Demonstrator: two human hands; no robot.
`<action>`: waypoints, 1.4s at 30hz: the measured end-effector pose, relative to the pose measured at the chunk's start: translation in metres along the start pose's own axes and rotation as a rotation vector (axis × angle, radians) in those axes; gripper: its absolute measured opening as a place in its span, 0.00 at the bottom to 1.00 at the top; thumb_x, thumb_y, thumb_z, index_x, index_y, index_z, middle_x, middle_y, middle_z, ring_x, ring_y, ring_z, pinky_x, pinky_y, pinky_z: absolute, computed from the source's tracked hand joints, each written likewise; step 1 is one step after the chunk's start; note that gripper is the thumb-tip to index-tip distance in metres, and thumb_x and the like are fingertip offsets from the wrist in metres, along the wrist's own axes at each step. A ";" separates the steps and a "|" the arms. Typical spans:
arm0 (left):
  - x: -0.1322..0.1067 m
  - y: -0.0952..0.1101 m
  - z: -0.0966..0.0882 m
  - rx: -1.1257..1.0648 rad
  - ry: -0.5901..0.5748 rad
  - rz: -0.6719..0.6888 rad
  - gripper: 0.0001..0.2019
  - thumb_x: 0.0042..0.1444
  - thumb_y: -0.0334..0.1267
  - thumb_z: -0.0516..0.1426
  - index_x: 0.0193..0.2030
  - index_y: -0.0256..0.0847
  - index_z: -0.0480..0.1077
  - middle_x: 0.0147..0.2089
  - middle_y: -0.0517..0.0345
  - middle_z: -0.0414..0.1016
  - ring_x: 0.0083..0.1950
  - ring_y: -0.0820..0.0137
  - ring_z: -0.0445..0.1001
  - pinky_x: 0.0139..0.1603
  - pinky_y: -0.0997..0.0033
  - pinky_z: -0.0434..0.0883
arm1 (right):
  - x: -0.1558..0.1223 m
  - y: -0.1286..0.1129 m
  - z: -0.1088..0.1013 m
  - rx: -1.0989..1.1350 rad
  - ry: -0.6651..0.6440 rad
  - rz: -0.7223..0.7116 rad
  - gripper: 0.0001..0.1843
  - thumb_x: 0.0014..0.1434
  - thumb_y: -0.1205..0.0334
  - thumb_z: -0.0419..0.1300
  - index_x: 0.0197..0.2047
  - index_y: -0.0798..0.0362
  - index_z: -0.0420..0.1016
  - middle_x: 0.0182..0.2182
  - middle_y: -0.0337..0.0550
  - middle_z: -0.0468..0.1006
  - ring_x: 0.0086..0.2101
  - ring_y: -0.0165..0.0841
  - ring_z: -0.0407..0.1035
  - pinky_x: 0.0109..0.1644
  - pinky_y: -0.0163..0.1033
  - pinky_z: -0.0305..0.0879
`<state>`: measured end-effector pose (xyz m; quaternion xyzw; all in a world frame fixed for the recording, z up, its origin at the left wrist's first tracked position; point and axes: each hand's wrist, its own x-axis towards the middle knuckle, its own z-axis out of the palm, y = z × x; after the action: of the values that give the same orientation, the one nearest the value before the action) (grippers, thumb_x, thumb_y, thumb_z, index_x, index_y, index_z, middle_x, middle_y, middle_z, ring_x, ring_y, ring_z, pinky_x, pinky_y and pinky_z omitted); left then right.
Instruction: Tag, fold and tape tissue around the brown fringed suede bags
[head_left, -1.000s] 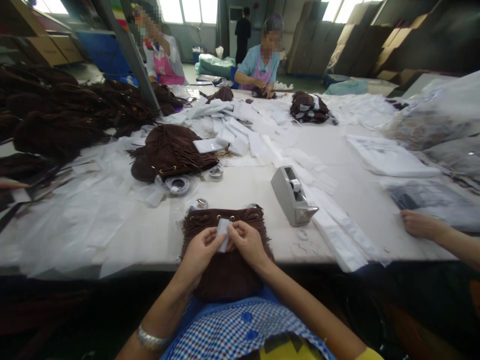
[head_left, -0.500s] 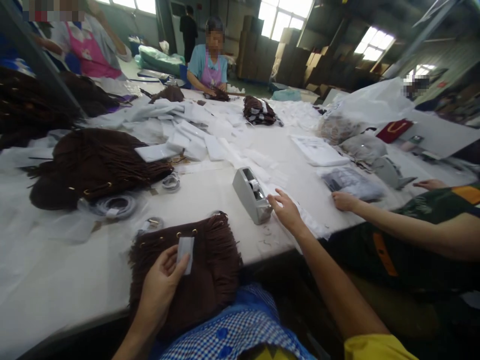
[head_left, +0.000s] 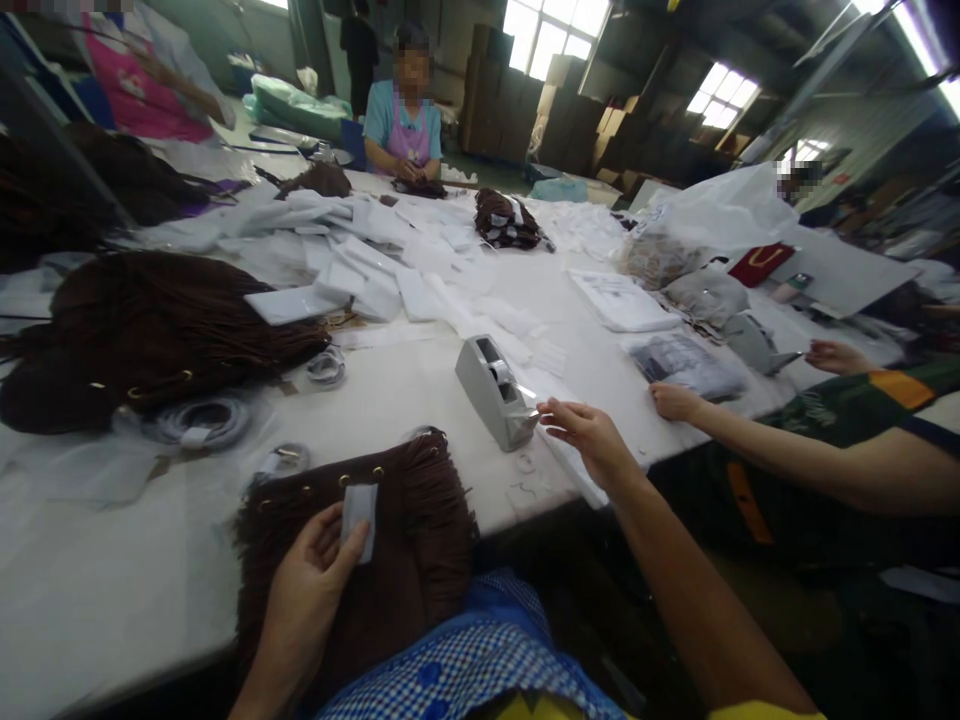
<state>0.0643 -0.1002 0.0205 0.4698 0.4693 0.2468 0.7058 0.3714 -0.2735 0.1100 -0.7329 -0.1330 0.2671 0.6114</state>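
Observation:
A dark brown fringed bag with gold eyelets lies at the table's front edge, partly over my lap. Over it, my left hand is closed on a small pale wrapped piece, thumb in front and fingers behind. To the right stands a grey tape dispenser with a roll in it. My right hand is at its front end, thumb and forefinger pinching the end of a clear strip of tape that stretches from the dispenser.
Another brown fringed bag lies at the left, beside a coiled grey strap. White wrapped pieces are heaped beyond the dispenser. A co-worker's hand rests by a plastic-wrapped packet on my right. Another person works across the table.
My right hand has drawn slightly away from the dispenser, and a strip of tape now stretches to its fingers. My left hand still holds the pale piece over the bag. The view has shifted slightly.

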 end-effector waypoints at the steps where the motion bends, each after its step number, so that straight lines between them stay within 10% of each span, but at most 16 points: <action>1: 0.000 0.000 0.000 0.000 0.002 -0.003 0.26 0.48 0.47 0.68 0.52 0.42 0.71 0.55 0.50 0.77 0.59 0.58 0.74 0.62 0.60 0.70 | -0.002 0.006 -0.002 0.005 -0.009 0.041 0.22 0.48 0.43 0.71 0.37 0.54 0.84 0.41 0.48 0.82 0.40 0.35 0.75 0.46 0.39 0.69; 18: -0.006 0.007 0.002 -0.046 -0.058 0.073 0.27 0.46 0.47 0.68 0.51 0.36 0.73 0.52 0.45 0.79 0.55 0.57 0.77 0.58 0.60 0.72 | 0.007 0.049 0.014 0.278 0.023 0.241 0.19 0.35 0.56 0.78 0.29 0.56 0.81 0.25 0.40 0.77 0.21 0.22 0.65 0.23 0.27 0.65; 22: -0.007 0.007 0.002 -0.061 -0.080 0.097 0.26 0.48 0.47 0.67 0.51 0.35 0.72 0.51 0.45 0.80 0.53 0.58 0.78 0.55 0.61 0.73 | -0.020 0.048 0.050 0.139 -0.089 0.211 0.16 0.43 0.54 0.75 0.30 0.57 0.81 0.25 0.41 0.77 0.21 0.22 0.64 0.23 0.28 0.63; 25: -0.007 0.007 0.002 -0.063 -0.101 0.110 0.26 0.49 0.46 0.67 0.52 0.35 0.71 0.51 0.45 0.79 0.53 0.58 0.78 0.55 0.61 0.73 | -0.051 0.032 0.096 -0.112 -0.423 0.018 0.15 0.55 0.51 0.68 0.35 0.57 0.81 0.26 0.41 0.78 0.22 0.24 0.66 0.27 0.30 0.64; 29: -0.007 0.006 0.001 -0.072 -0.124 0.131 0.25 0.50 0.46 0.66 0.52 0.36 0.71 0.53 0.44 0.78 0.54 0.58 0.77 0.55 0.61 0.73 | -0.070 0.012 0.158 -0.240 -0.766 -0.157 0.30 0.60 0.58 0.62 0.65 0.49 0.65 0.24 0.34 0.78 0.22 0.26 0.69 0.29 0.32 0.67; 34: -0.008 0.005 -0.002 -0.107 -0.149 0.139 0.26 0.50 0.46 0.67 0.53 0.36 0.71 0.53 0.44 0.78 0.54 0.57 0.77 0.55 0.61 0.72 | -0.053 0.016 0.189 -0.463 -0.713 -0.276 0.37 0.61 0.61 0.61 0.71 0.46 0.55 0.23 0.30 0.78 0.19 0.26 0.70 0.29 0.31 0.67; 42: -0.009 0.015 -0.007 -0.166 -0.187 0.076 0.25 0.50 0.47 0.67 0.52 0.37 0.74 0.52 0.47 0.79 0.52 0.59 0.77 0.55 0.64 0.71 | -0.044 0.030 0.171 -0.610 -0.630 -0.208 0.41 0.59 0.55 0.65 0.72 0.44 0.52 0.16 0.27 0.74 0.15 0.29 0.68 0.26 0.32 0.65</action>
<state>0.0556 -0.0979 0.0372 0.4483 0.3615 0.2664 0.7729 0.2365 -0.1623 0.0719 -0.7454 -0.4581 0.3628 0.3207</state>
